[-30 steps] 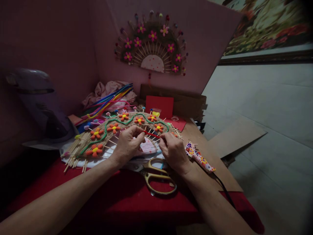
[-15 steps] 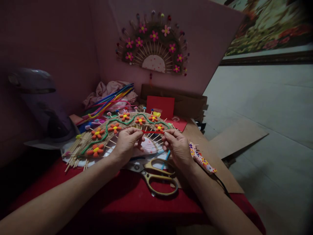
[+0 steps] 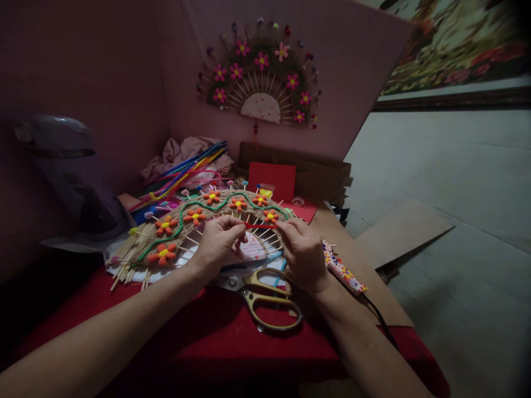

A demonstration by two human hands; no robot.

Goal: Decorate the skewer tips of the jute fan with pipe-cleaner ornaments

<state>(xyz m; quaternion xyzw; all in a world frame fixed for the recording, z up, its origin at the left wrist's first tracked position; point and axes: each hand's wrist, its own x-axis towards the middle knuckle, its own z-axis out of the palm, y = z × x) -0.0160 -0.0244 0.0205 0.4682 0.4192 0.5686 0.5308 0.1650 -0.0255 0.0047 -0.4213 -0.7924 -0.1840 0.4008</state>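
Observation:
A short red strip (image 3: 260, 226) is stretched level between my two hands. My left hand (image 3: 219, 243) pinches its left end, and my right hand (image 3: 302, 251) pinches its right end. Behind and below them lies a half-round fan of sticks and twine (image 3: 224, 209), with orange flowers (image 3: 194, 216) and a wavy green cord (image 3: 181, 225) on it. Gold-handled scissors (image 3: 271, 301) rest on the red cloth (image 3: 207, 337) just below my hands.
A similar fan with pink flowers (image 3: 261, 61) is on the wall. Coloured strips (image 3: 186, 168) and red card (image 3: 274, 178) lie behind. Brown cardboard (image 3: 373, 296) and a flowered piece (image 3: 344, 273) are at right. A purple appliance (image 3: 74, 177) stands left.
My left hand has shifted slightly right, and my right hand's fingers have turned and drawn in a little. The red strip is still held between them.

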